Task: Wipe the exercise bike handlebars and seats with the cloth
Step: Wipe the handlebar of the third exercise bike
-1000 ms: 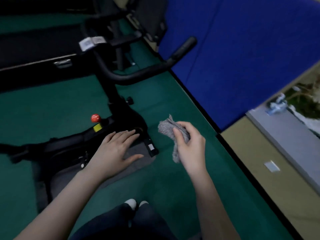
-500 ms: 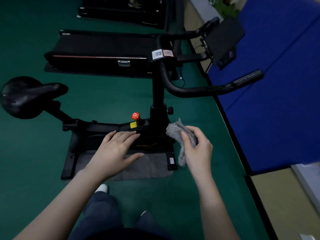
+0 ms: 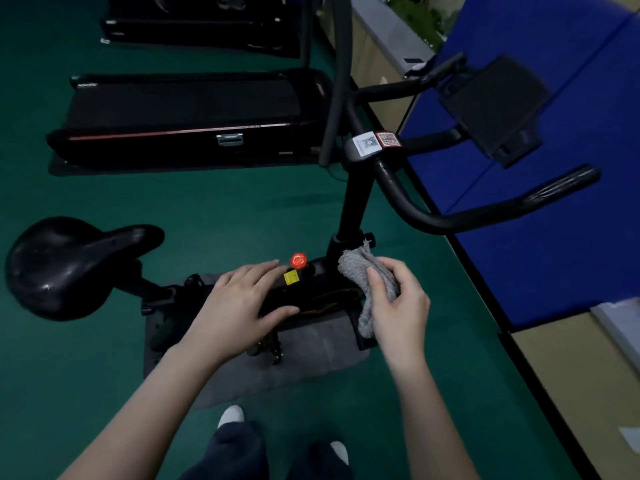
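While the right hand [image 3: 398,303] is gripping a crumpled grey cloth [image 3: 367,278] with curled fingers and thumb just right of the frame's centre, the left hand [image 3: 239,306] is hovering flat with its fingers straight and spread, holding nothing, in front of the bike's frame. It is not clear whether the palm is touching the bike. The cloth is hanging beside the black upright post, clear of the handlebars [image 3: 478,216], which are curving toward the right edge of the frame. The black seat [image 3: 65,265] is sitting at the left edge, well apart from both hands. A red knob [image 3: 298,260] is showing just beyond the left fingertips, above a yellow sticker [image 3: 291,277]. A grey mat [image 3: 311,355] is lying under the bike on the green floor [image 3: 214,209]. 2 treadmills are standing in the upper left, the nearer treadmill [image 3: 187,116] just beyond the bike, and blue padding [image 3: 571,265] is filling the right side.
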The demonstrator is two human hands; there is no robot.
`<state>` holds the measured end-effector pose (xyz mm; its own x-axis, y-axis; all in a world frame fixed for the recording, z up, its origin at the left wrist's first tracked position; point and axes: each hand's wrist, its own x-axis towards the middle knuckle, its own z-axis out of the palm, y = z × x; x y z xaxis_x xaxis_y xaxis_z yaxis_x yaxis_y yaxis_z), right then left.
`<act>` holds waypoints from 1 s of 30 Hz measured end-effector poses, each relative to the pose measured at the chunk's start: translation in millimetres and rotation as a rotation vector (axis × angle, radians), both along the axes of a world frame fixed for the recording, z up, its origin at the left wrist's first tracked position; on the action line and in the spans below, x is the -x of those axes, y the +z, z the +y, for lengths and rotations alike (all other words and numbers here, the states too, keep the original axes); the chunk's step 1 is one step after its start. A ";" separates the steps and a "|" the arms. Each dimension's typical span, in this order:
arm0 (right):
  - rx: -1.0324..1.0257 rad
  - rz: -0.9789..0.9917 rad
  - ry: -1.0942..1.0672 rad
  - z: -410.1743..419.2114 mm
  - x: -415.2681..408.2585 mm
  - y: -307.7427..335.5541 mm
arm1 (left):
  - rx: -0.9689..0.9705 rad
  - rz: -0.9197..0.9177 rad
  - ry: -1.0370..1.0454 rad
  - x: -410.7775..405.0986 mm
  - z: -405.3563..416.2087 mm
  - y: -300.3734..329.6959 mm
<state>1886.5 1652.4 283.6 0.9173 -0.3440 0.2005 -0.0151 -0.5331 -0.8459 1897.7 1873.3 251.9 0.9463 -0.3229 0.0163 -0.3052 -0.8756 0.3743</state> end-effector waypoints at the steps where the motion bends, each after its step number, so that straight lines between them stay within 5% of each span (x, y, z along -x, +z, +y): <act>1: -0.002 0.005 -0.026 8.7 -1.9 -1.2 | 0.007 0.009 -0.022 -8.7 7.8 -1.2; 13: -0.028 0.016 -0.214 15.5 -16.1 -1.6 | 0.095 0.011 -0.204 -77.0 -2.6 3.4; 30: 0.002 -0.013 -0.139 -2.2 -89.5 4.9 | 0.059 -0.050 -0.212 -148.4 -23.5 0.1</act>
<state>1976.0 1650.2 288.5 0.8582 -0.4669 0.2133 -0.0776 -0.5287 -0.8453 2046.0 1849.8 252.0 0.8549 -0.5117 0.0858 -0.4995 -0.7669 0.4029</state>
